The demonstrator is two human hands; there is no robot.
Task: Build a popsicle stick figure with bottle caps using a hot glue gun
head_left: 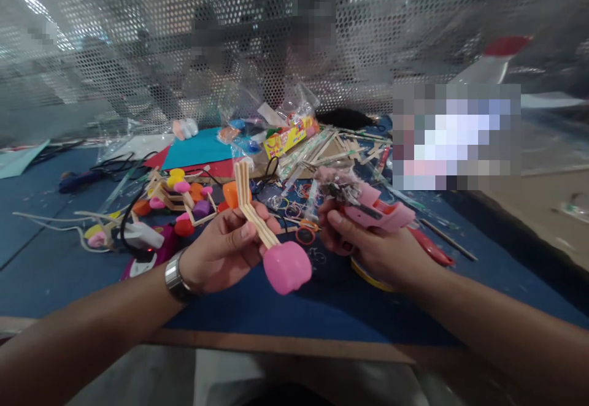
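My left hand [225, 249] is closed around a bundle of wooden craft sticks [251, 206] that has a pink plastic cap [286, 267] at its near end. The sticks point up and away from me. My right hand [368, 243] grips a pink glue gun [375, 210] just to the right, its nozzle aimed left toward the sticks. A metal watch [173, 277] sits on my left wrist. Both hands hover above a blue table cover [322, 302].
To the left lies a stick-and-cap assembly with coloured caps [179, 200], cables and a white plug [142, 234]. Loose craft sticks [331, 145], plastic packets [288, 136], coloured paper [197, 151] and red-handled scissors [430, 249] crowd the far side. A perforated metal screen [184, 38] stands behind.
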